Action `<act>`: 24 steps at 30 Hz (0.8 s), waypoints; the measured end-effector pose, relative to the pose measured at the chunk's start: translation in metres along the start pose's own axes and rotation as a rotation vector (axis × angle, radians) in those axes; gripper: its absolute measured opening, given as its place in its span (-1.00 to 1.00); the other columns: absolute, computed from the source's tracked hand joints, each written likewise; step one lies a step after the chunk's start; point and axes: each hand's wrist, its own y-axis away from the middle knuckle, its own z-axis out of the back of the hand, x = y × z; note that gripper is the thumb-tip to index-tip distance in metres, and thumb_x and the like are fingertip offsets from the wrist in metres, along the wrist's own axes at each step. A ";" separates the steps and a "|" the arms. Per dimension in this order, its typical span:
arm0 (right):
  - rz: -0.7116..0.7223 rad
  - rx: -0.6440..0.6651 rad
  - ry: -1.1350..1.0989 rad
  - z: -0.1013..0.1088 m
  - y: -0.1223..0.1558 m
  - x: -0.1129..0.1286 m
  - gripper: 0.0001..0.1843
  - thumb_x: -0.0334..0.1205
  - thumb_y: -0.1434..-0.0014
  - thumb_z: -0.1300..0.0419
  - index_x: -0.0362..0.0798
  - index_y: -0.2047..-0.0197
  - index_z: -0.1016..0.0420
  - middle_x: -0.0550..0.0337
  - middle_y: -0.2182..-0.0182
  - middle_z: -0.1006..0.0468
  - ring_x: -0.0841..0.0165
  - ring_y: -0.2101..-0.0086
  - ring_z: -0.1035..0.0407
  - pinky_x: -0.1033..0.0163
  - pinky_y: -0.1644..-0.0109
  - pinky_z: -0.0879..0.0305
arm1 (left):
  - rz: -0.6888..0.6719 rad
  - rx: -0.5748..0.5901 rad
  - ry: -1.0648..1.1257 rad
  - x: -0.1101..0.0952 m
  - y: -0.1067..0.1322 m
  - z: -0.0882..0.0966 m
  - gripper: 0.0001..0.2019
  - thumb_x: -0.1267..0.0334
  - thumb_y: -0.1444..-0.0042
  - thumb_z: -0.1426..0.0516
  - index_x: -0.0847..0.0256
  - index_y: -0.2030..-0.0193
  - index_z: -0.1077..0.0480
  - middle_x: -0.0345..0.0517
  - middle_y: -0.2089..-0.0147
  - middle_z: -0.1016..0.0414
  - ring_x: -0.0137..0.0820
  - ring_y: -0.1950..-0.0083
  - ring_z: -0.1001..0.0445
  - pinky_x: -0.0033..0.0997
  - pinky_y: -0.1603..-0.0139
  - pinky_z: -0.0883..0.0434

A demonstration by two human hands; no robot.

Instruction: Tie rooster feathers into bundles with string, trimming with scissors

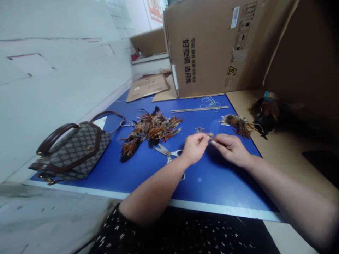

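My left hand [196,147] pinches a small brownish feather piece [210,135] between thumb and fingertips above the blue tabletop [203,190]. Right beside it, my right hand [231,149] is closed at the fingertips, close against the same piece; what it grips is too small to make out. Scissors [165,151] with spread blades lie left of my left hand, partly hidden under my forearm. A large pile of brown and black feathers [156,127] rests farther left. A smaller feather bunch [239,125] lies beyond my right hand, and small feather scraps [200,129] lie behind my left.
A patterned handbag [79,151] stands at the left. Thin sticks [198,109] and tangled thread [210,103] lie toward the back. A big cardboard box [206,46] rises behind, with flat cardboard [148,86] beside it. More dark feathers [266,113] sit on cardboard at the right.
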 end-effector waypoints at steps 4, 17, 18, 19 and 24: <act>0.102 0.000 0.107 -0.010 0.002 -0.003 -0.67 -0.16 -0.43 -0.07 0.02 0.40 -0.38 0.18 0.50 -0.41 0.33 0.45 -0.29 0.21 0.27 -0.26 | -0.005 -0.082 -0.104 0.005 -0.002 -0.003 -0.82 0.19 -0.19 -0.23 0.26 0.35 -0.51 -0.23 0.49 -0.39 -0.50 0.46 -0.24 -0.48 0.37 -0.23; 0.102 0.195 0.148 0.013 -0.001 -0.017 -0.72 -0.22 -0.38 -0.12 -0.02 0.41 -0.38 0.18 0.45 -0.40 0.34 0.40 -0.29 0.23 0.25 -0.21 | -0.492 0.404 -0.777 0.011 -0.009 0.014 -0.79 0.36 -0.28 -0.08 0.27 0.29 -0.55 0.09 0.21 -0.59 -0.24 0.15 -0.54 -0.27 0.01 -0.46; 0.056 0.199 0.093 0.015 -0.002 -0.018 -0.69 -0.17 -0.39 -0.13 -0.02 0.42 -0.39 0.19 0.47 -0.41 0.34 0.41 -0.29 0.23 0.25 -0.22 | -0.517 0.464 -0.710 0.009 -0.009 0.015 -0.77 0.34 -0.31 -0.07 0.27 0.25 -0.56 0.09 0.18 -0.60 -0.25 0.12 -0.54 -0.27 -0.02 -0.47; -0.001 0.194 0.023 0.017 -0.003 -0.018 -0.66 -0.10 -0.40 -0.14 -0.03 0.42 -0.42 0.19 0.47 -0.43 0.34 0.42 -0.30 0.23 0.26 -0.22 | -0.536 0.494 -0.625 0.006 -0.009 0.016 -0.77 0.32 -0.33 -0.07 0.26 0.22 -0.57 0.07 0.16 -0.61 -0.27 0.11 -0.55 -0.28 -0.03 -0.47; -0.275 0.046 -0.367 0.009 -0.003 -0.018 -0.57 0.15 -0.33 -0.24 -0.04 0.35 -0.47 0.28 0.54 -0.35 0.41 0.52 -0.16 0.26 0.40 -0.11 | -0.425 0.259 -0.295 0.000 -0.006 0.012 -0.75 0.19 -0.35 -0.12 0.25 0.27 -0.55 -0.11 0.37 -0.51 -0.42 0.32 -0.43 -0.41 0.19 -0.40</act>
